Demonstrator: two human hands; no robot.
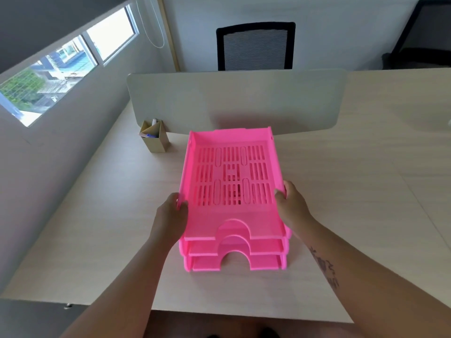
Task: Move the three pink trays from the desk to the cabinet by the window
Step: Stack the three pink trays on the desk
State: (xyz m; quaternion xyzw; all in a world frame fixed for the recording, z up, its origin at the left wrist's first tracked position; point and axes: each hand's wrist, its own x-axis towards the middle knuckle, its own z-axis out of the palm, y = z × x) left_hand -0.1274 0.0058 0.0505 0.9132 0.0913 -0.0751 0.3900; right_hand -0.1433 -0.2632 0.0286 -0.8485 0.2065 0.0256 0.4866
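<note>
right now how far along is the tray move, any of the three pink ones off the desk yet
Nothing is moved yet: all three pink trays sit stacked on the desk. In hand: the left hand and right hand grip the side walls of the top tray, which seems slightly raised at the front. Left: carrying all three to the cabinet, which is not in view.

Brightness: bright, even daylight.
Source: window [68,67] at upper left, panes blown out to white.
Shadows: soft, faint on the counter [341,191] beneath the pink trays [231,181] and behind them on the divider panel [236,101].
Distortion: strong wide-angle bending of wall and counter edges.
Sharpness: slightly soft throughout; forearms blurred at the bottom edge.
</note>
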